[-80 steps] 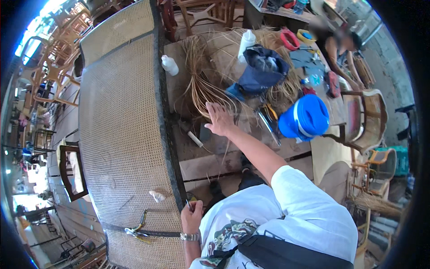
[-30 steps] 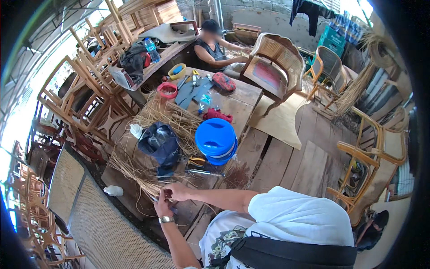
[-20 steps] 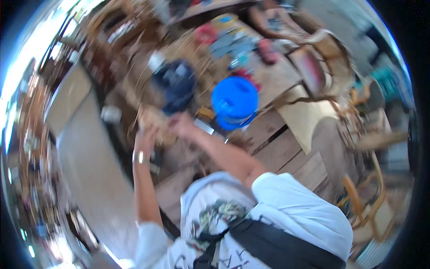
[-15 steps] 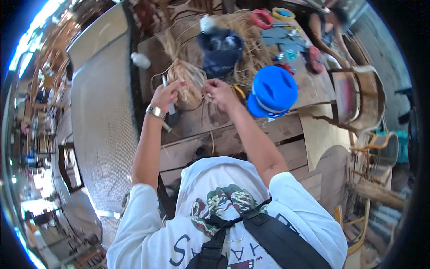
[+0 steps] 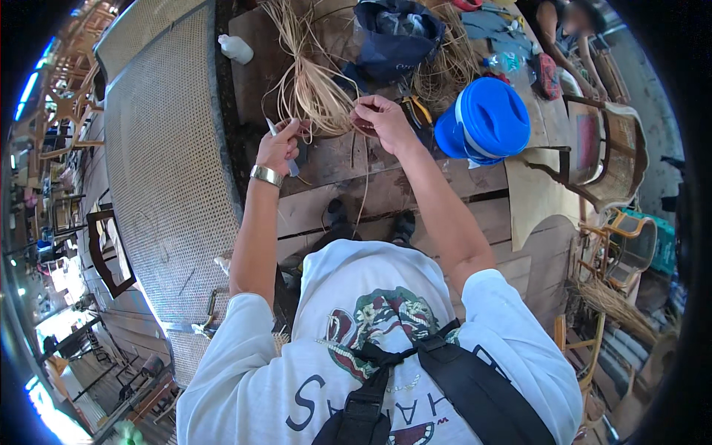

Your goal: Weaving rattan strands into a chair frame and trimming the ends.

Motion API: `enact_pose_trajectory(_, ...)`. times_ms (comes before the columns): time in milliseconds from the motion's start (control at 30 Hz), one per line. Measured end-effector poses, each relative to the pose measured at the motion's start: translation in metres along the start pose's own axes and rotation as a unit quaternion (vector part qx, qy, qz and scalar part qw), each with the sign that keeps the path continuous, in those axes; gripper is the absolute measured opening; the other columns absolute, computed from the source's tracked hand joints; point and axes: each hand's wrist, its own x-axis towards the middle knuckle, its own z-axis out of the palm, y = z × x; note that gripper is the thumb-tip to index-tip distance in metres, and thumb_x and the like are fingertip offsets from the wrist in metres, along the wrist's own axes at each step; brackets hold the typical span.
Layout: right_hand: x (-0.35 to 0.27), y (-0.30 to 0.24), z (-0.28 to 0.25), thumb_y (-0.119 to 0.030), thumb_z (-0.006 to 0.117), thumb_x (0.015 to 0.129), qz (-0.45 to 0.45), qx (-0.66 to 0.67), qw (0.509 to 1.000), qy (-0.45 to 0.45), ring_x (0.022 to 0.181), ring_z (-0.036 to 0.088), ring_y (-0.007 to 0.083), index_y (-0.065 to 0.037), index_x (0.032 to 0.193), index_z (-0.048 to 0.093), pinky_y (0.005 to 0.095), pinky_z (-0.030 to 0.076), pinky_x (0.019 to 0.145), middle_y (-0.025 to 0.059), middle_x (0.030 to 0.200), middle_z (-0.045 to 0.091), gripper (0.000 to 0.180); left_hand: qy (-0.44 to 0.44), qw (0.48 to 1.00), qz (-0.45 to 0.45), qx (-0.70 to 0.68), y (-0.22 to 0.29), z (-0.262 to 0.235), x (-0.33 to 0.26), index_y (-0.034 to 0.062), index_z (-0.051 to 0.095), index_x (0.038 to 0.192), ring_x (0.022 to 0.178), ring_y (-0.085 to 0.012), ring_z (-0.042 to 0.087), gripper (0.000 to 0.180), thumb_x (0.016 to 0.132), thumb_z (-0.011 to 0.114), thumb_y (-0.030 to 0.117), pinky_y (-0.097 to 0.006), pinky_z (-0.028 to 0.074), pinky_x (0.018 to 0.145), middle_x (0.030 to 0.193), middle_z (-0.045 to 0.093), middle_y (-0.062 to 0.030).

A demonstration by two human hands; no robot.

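Head view, looking down: 2 bare hands work at the near end of a bundle of pale cane strands (image 5: 317, 87), which lies on a wooden surface (image 5: 326, 167) straight ahead, its loose ends fanning away. The left hand (image 5: 278, 148), below a metal wristband (image 5: 267, 175), has its fingers curled around a slim, pale, pointed tool (image 5: 272, 127) whose exact kind is unclear; whether it also grips any cane, I cannot tell. The right hand (image 5: 383, 123), just beyond the bundle's right edge, is pinched closed, thumb against fingertips, on a thin strand (image 5: 366, 172) that trails down toward the person's feet.

Left of the bundle lie a white bottle (image 5: 236, 49) and a long woven cane panel (image 5: 163, 148) with a dark edge. To the right are a navy bag (image 5: 397, 37), yellow-handled pliers (image 5: 421, 110) and a lidded blue jug (image 5: 486, 122). Farther right stand a wooden chair (image 5: 627, 152) and, at the upper edge, another person, partly visible (image 5: 549, 28).
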Motion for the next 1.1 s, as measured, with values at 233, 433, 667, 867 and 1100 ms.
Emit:
enact_pose_trajectory(233,-0.005,0.011,0.006,-0.007,0.065,0.094,0.032,-0.051,0.998,0.000,0.083,0.068,0.0137,-0.002,0.109,0.064,0.0274,0.055,0.079,0.0061,0.093,0.069,0.016,0.040,0.997,-0.053,0.025,-0.024,-0.010,0.004,0.0062,0.064,0.104,0.044,-0.0019,0.032,0.020,0.093,0.069,0.022,-0.021,0.025,0.041,0.076,0.061,0.0045)
enact_pose_trajectory(433,-0.011,0.015,0.001,-0.010,0.065,0.093,0.066,-0.109,0.992,-0.026,0.084,0.068,0.0124,-0.003,0.108,0.065,0.0249,0.054,0.073,0.0046,0.095,0.068,0.017,0.219,0.973,0.028,0.069,-0.035,-0.008,-0.007,0.0062,0.064,0.100,0.043,-0.0028,0.035,0.026,0.090,0.073,0.028,-0.022,0.027,0.039,0.077,0.063,0.0011)
enact_pose_trajectory(667,-0.003,0.053,-0.013,-0.023,0.072,0.086,-0.021,-0.442,0.896,-0.042,0.097,0.067,0.0232,-0.003,0.117,0.065,0.0351,0.053,0.086,0.0115,0.105,0.069,0.037,0.301,0.908,0.064,0.285,-0.085,-0.008,0.047,0.0028,0.068,0.095,0.073,-0.0149,0.065,0.028,0.086,0.073,0.029,-0.031,0.051,0.070,0.082,0.071,-0.0052)
enact_pose_trajectory(867,-0.019,0.072,-0.014,-0.023,0.069,0.084,-0.019,-0.523,0.849,-0.074,0.102,0.066,0.0309,-0.003,0.117,0.065,0.0394,0.052,0.088,0.0170,0.111,0.067,0.039,0.274,0.930,0.015,0.245,-0.073,-0.001,0.091,0.0022,0.069,0.098,0.061,-0.0130,0.059,0.032,0.087,0.074,0.031,-0.029,0.046,0.055,0.076,0.068,-0.0024)
enact_pose_trajectory(1100,0.005,0.074,-0.019,-0.014,0.071,0.083,-0.109,-0.464,0.879,0.023,0.112,0.062,0.0233,-0.003,0.130,0.058,0.0330,0.050,0.094,0.0150,0.121,0.064,0.050,0.145,0.987,0.022,0.070,-0.032,0.043,0.059,0.0058,0.067,0.095,0.047,-0.0063,0.044,0.022,0.089,0.073,0.025,-0.025,0.031,0.040,0.069,0.058,0.0022)
